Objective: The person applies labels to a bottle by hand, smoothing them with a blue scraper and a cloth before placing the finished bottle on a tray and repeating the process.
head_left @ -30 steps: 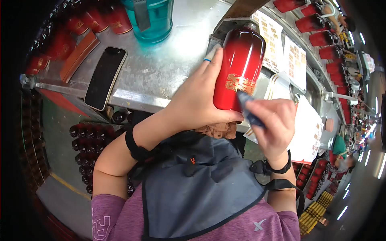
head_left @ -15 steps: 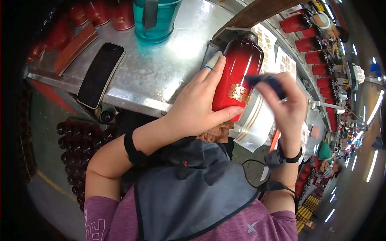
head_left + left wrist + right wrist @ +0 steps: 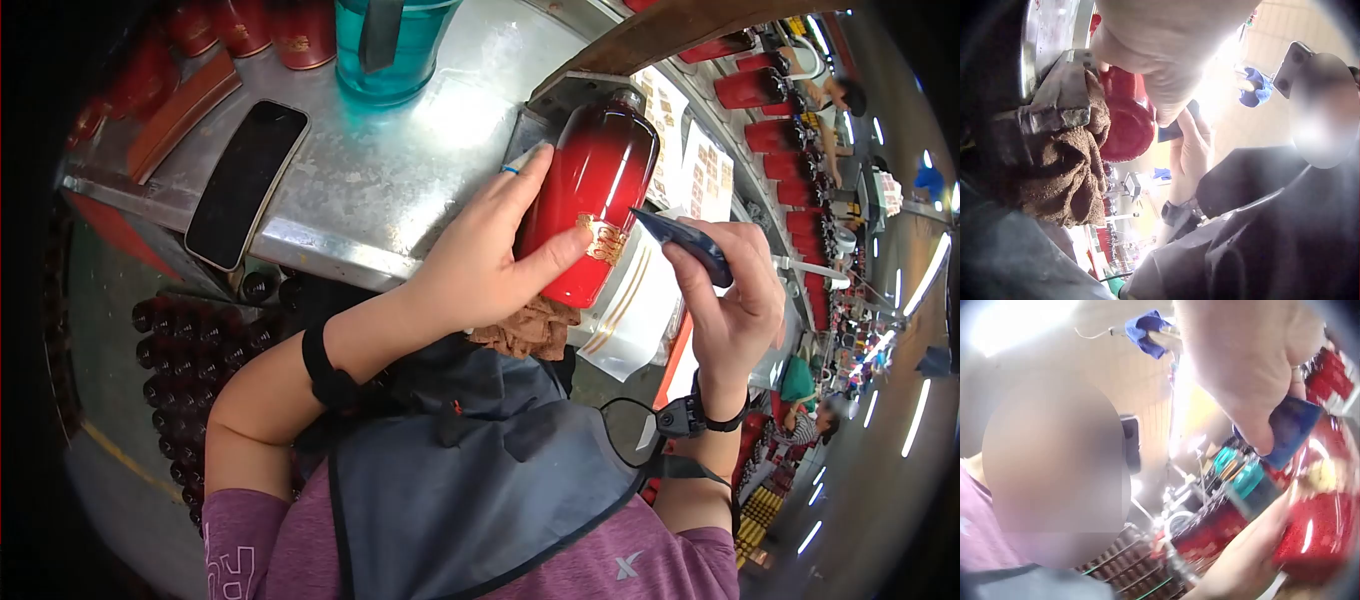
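A glossy bottle [image 3: 606, 160], red below and black toward its neck, lies tilted on a support at the bench edge in the head view. The left hand [image 3: 490, 240] grips it, its thumb lying near the gold emblem [image 3: 605, 240]. Between thumb and fingers the right hand [image 3: 738, 295] pinches a dark blue flat tool [image 3: 690, 245], its pointed corner just beside the bottle. In the right wrist view the blue tool [image 3: 1292, 432] is close to the red bottle [image 3: 1319, 519]. The left wrist view shows the bottle's round base [image 3: 1127, 134].
A brown cloth [image 3: 530, 328] hangs below the bottle. On the metal bench [image 3: 350, 190] are a phone [image 3: 247, 185], a teal container [image 3: 385, 60] and red cups [image 3: 300, 35]. Sheets of gold decals [image 3: 708, 175] lie at the right. Many dark bottles [image 3: 190, 370] stand below the bench.
The right hand has moved up and to the right, taking the blue tool off the emblem area. The left thumb has shifted up toward the emblem, and the bottle has turned slightly.
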Available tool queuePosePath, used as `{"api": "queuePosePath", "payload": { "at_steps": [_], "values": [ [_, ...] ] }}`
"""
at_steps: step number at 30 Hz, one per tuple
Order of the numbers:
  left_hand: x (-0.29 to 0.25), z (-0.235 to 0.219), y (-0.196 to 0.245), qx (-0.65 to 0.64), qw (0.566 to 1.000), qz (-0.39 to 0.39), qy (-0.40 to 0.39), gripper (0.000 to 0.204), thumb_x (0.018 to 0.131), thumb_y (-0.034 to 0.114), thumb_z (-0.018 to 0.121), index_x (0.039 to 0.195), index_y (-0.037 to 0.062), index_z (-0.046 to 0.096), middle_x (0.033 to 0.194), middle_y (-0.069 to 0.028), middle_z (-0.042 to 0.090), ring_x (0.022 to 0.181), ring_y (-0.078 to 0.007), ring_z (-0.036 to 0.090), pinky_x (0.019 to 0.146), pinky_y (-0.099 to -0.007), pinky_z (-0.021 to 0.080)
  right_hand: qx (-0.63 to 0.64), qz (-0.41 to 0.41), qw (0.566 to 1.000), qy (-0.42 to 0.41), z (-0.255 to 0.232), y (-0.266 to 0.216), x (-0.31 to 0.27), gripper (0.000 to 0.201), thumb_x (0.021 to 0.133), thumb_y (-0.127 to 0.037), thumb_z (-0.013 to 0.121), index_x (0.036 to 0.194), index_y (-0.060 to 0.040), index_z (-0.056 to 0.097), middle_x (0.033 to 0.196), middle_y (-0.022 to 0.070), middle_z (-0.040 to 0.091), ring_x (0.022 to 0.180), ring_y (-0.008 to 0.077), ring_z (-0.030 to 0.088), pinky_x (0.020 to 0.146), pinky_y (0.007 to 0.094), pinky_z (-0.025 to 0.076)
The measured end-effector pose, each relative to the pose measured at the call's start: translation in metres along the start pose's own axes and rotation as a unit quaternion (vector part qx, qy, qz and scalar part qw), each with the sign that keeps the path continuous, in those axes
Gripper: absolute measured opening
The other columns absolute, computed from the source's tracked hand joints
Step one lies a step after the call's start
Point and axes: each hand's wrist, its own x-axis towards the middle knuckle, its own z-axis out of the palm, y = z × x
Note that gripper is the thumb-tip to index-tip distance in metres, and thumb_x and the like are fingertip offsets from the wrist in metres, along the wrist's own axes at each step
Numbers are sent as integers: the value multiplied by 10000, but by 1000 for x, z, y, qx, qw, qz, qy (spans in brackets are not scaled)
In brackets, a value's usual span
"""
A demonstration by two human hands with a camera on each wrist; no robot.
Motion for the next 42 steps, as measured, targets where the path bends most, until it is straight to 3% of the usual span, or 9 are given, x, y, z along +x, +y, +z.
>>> {"api": "queuePosePath", "payload": {
  "at_steps": [2, 11, 21, 24, 26, 29, 31, 33, 42],
  "values": [
    [3, 2, -2, -61, 997, -39, 4, 706, 968, 332, 629, 1417, -142, 359, 1265, -267, 554, 1199, -354, 548, 1023, -393, 424, 23, 24, 999, 20, 1, 7, -9, 227, 729, 8, 804, 939, 4, 718, 845, 86, 689, 777, 199, 614, 694, 294, 468],
    [1, 8, -15, -193, 977, -85, -8, 687, 980, 297, 622, 1446, -121, 338, 1321, -249, 532, 1254, -302, 521, 1063, -367, 393, 30, 97, 993, 55, -3, 20, -41, 241, 725, 14, 808, 951, 0, 724, 844, 73, 670, 784, 186, 581, 709, 288, 443],
    [0, 8, -26, -206, 976, -72, -21, 684, 996, 325, 592, 1453, -115, 335, 1327, -245, 526, 1277, -291, 505, 1064, -359, 394, 89, 149, 984, 44, 11, 14, -47, 288, 737, 19, 804, 1012, 5, 721, 853, 77, 665, 786, 175, 595, 723, 278, 459],
    [0, 1, -21, -250, 964, -84, -28, 875, 923, 413, 683, 1490, -102, 260, 1357, -261, 489, 1283, -316, 499, 1064, -370, 395, 39, 98, 994, 32, 19, 6, -42, 319, 725, 38, 777, 1034, -17, 723, 857, 81, 656, 795, 195, 595, 725, 295, 465],
    [0, -17, -1, 22, 995, -2, -102, 1135, 775, 486, 806, 1521, -82, 166, 1396, -283, 436, 1286, -372, 488, 1069, -391, 396, -14, 40, 999, 11, 20, 0, -38, 363, 684, 51, 758, 1036, -32, 726, 870, 77, 652, 808, 213, 587, 726, 311, 465],
    [2, -12, 3, 80, 991, 66, -82, 1294, 651, 498, 875, 1533, -64, 113, 1424, -295, 392, 1293, -422, 466, 1063, -409, 406, -64, -95, 993, -42, 24, -10, -34, 505, 562, 47, 704, 1047, -88, 740, 890, 48, 640, 808, 242, 557, 714, 349, 449],
    [0, -11, 15, 58, 994, 29, -92, 1250, 648, 461, 875, 1528, -56, 153, 1372, -292, 436, 1253, -431, 487, 1022, -423, 437, -24, -92, 992, -84, 18, -14, -28, 482, 576, 37, 718, 1039, -98, 744, 878, 41, 634, 796, 239, 552, 710, 348, 452],
    [0, -10, 23, 111, 991, 16, -67, 1213, 635, 351, 908, 1547, -9, 192, 1276, -255, 511, 1158, -404, 542, 975, -419, 448, -60, -80, 993, -55, 15, -11, -23, 470, 585, 30, 723, 1034, -103, 746, 871, 37, 631, 794, 236, 550, 703, 342, 454],
    [0, -6, 29, 135, 990, 19, -44, 1170, 638, 363, 894, 1539, 10, 237, 1142, -210, 546, 1045, -393, 572, 890, -436, 475, -167, -159, 972, -37, 22, -10, -16, 450, 604, -43, 710, 1047, -116, 749, 845, 26, 609, 759, 221, 541, 656, 326, 460]
  ]
}}
